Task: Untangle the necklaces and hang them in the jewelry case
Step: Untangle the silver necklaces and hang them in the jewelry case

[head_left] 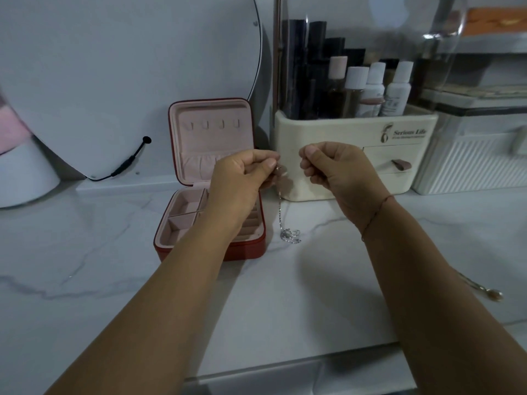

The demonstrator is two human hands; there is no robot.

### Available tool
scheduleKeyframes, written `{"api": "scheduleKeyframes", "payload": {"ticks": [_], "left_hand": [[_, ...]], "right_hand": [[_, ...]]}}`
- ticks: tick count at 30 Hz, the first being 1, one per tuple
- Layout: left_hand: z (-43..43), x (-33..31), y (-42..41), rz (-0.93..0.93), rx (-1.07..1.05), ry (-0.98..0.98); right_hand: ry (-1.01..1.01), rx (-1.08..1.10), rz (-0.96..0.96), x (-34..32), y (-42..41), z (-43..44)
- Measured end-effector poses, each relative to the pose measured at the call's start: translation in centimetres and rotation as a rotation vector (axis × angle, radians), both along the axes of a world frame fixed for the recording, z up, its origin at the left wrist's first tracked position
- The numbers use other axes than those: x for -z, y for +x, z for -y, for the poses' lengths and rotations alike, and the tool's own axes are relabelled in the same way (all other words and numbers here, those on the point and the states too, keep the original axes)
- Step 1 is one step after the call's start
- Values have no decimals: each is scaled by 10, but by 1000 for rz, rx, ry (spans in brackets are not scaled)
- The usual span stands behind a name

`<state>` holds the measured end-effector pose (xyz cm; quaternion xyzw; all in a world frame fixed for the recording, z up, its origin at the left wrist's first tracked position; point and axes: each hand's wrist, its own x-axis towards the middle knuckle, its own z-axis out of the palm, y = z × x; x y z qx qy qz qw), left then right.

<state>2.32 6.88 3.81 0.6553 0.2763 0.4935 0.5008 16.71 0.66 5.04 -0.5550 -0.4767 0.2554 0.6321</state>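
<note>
Thin silver chain necklace point(281, 212) hangs from the left hand point(242, 175). Its thumb and finger pinch the top end, so the knotted clump rests low on the white marble counter point(114, 252) and can shake loose. The right hand point(336, 172) is curled tight just beside it; I cannot tell if it holds a strand. The red jewelry case with pink lining point(245, 252) stands open near, its hooks bare.

dim, soft shadows, blurred warped edges

Glossy marble-look countertop point(114, 280), silvery metal necklace chain point(288, 232), matt velvety pink case lining point(211, 115)
</note>
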Motion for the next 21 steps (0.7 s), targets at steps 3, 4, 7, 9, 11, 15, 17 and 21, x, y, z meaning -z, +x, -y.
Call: {"api": "scheduleKeyframes", "payload": {"ticks": [3,4,7,9,11,15,17,21], "left_hand": [[1,-2,-3,6,22,-11],[1,-3,-3,1,32,-12],[1,-3,-2,-10,54,-1],[2,-2,-1,-16,64,6],[3,-2,-2,-13,67,14],[2,-2,-3,-6,44,11],[1,-1,-3,-10,42,-2],[-3,1,-2,-35,87,-22]], "right_hand": [[-15,-18,-18,-2,1,2],[-32,-43,-2,-1,-1,2],[-82,-114,88,1,-8,1],[-85,-131,117,1,-9,1],[-75,-140,130,2,-7,1],[-59,-143,202,2,-7,1],[-44,-129,213,2,-6,1],[-15,-46,221,3,-2,0]]}}
